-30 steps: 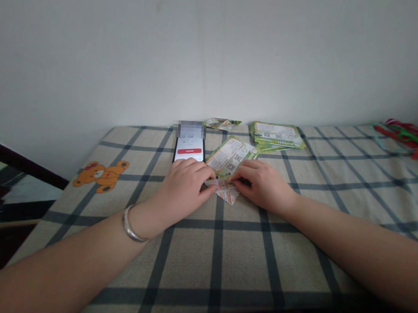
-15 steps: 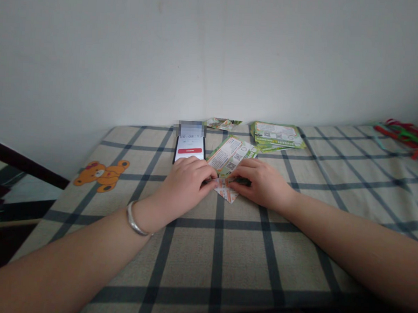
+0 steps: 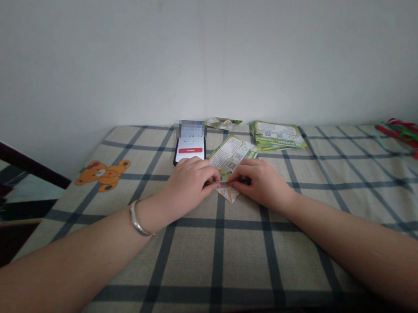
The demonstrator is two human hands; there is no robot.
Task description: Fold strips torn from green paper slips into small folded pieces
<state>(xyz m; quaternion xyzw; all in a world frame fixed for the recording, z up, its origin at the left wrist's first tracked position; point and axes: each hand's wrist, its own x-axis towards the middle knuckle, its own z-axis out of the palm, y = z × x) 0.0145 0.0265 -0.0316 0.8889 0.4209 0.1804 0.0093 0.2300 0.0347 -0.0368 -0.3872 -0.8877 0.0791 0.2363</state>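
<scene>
A printed green-and-white paper sheet [image 3: 226, 153] lies slanted on the table, its near part folded into a small point toward me. My left hand [image 3: 193, 180], with a silver bangle at the wrist, pinches the folded part from the left. From the other side my right hand [image 3: 258, 181] pinches the same fold, thumb and fingers closed on it. Only a small gap separates the two sets of fingertips. Parts of the fold are hidden under the fingers.
Just beyond my left hand lies a phone [image 3: 190, 152] with a lit screen. Behind the sheet are folded paper pieces [image 3: 224, 123] and a stack of similar printed sheets [image 3: 278, 134]. Red and green strips [image 3: 408, 136] lie far right. A bear picture [image 3: 103, 175] is on the checked tablecloth [image 3: 185, 267].
My left fingertips have shifted slightly right along the fold, closer to my right fingertips. My right hand has hardly moved.
</scene>
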